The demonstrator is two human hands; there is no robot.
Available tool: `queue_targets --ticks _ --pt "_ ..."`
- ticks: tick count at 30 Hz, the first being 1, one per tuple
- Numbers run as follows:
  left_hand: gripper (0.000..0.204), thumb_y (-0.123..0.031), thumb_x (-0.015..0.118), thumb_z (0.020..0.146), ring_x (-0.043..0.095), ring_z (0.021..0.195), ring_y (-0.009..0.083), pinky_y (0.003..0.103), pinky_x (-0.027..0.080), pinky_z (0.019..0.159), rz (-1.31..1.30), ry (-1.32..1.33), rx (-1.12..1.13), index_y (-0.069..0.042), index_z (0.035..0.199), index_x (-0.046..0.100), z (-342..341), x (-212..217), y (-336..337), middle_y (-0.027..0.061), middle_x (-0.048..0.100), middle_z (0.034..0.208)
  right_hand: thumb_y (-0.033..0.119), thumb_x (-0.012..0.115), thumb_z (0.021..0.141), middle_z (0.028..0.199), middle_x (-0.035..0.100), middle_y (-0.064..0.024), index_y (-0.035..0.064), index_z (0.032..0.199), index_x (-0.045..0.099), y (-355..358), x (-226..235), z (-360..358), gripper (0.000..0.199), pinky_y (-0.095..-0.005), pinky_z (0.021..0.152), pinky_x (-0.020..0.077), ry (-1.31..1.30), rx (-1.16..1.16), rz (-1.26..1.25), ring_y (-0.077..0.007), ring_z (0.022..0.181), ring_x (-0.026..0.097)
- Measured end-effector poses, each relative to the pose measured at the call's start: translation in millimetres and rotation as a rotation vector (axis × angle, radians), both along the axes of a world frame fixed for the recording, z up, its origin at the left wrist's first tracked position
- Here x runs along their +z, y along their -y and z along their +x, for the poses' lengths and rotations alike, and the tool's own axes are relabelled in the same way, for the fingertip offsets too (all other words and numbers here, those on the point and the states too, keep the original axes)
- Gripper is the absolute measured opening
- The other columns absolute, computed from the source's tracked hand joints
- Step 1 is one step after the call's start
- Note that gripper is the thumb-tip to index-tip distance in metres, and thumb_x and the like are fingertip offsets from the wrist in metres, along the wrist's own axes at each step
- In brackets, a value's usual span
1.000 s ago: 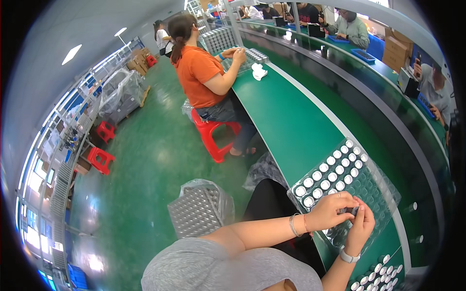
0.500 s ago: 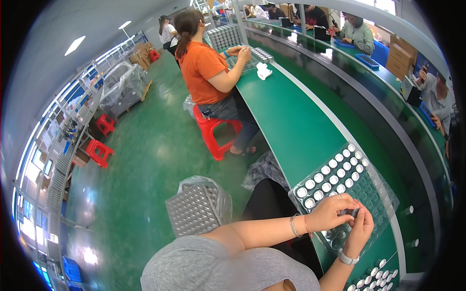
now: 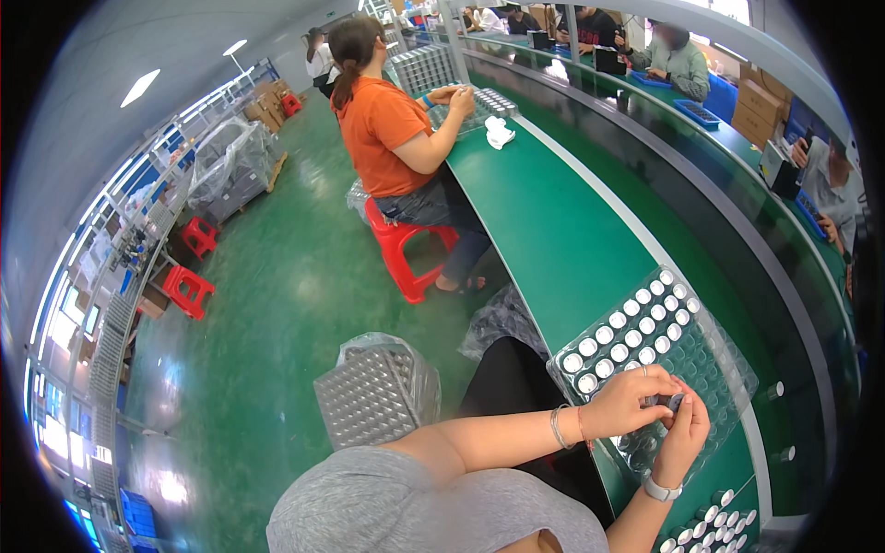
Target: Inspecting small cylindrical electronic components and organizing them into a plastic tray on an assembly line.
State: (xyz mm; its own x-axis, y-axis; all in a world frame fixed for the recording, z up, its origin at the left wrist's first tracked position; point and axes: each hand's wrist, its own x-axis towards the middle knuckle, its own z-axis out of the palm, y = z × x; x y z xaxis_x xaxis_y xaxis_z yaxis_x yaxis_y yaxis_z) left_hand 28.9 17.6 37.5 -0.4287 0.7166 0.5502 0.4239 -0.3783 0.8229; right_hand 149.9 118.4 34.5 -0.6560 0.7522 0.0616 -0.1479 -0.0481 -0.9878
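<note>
My left hand point(image 3: 630, 403) and my right hand point(image 3: 684, 431) meet over a clear plastic tray point(image 3: 728, 362). Between their fingertips they pinch a small dark round part point(image 3: 675, 403); the fingers cover most of it. Rows of white-topped round caps point(image 3: 619, 337) fill the far left pockets of the tray, and its right-hand pockets show no white tops. Loose caps of the same kind point(image 3: 708, 530) stand grouped on the green bench near my right forearm.
The green bench point(image 3: 553, 212) runs away beside a conveyor point(image 3: 737, 212) carrying a few caps. A co-worker in orange point(image 3: 392, 129) sits on a red stool point(image 3: 396, 249) farther along. Stacked trays in plastic point(image 3: 369, 396) lie at my left; more people work across the line.
My hands stay in nearly the same place, still pinching the small part. The view has shifted very slightly. The distant standing person has turned a little.
</note>
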Motion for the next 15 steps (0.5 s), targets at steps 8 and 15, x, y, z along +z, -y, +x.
queue_targets --ticks 8,15 --pt "0.031 -0.003 0.072 0.078 0.063 0.086 0.0196 0.026 0.053 0.062 -0.024 0.014 -0.016 -0.001 0.108 0.068 -0.1 2.3 0.7 0.0098 0.063 0.104 0.019 0.048 0.102 0.108 0.066 -0.0108 -0.0073 0.114 0.062 1.7 -4.1 -4.2 0.032 -0.018 0.066 0.0486 -0.012 -0.044 0.098 -0.0091 0.084 0.061" --pt "0.032 -0.003 0.072 0.078 0.062 0.087 0.0189 0.026 0.052 0.063 -0.009 0.029 -0.016 -0.001 0.109 0.067 -0.3 -1.5 -1.3 0.0098 0.062 0.104 0.016 0.046 0.102 0.116 0.065 -0.0158 -0.0087 0.117 0.061 -1.0 0.5 0.0 0.033 -0.0225 0.072 0.0525 -0.014 0.018 0.042 -0.0153 0.096 0.063"
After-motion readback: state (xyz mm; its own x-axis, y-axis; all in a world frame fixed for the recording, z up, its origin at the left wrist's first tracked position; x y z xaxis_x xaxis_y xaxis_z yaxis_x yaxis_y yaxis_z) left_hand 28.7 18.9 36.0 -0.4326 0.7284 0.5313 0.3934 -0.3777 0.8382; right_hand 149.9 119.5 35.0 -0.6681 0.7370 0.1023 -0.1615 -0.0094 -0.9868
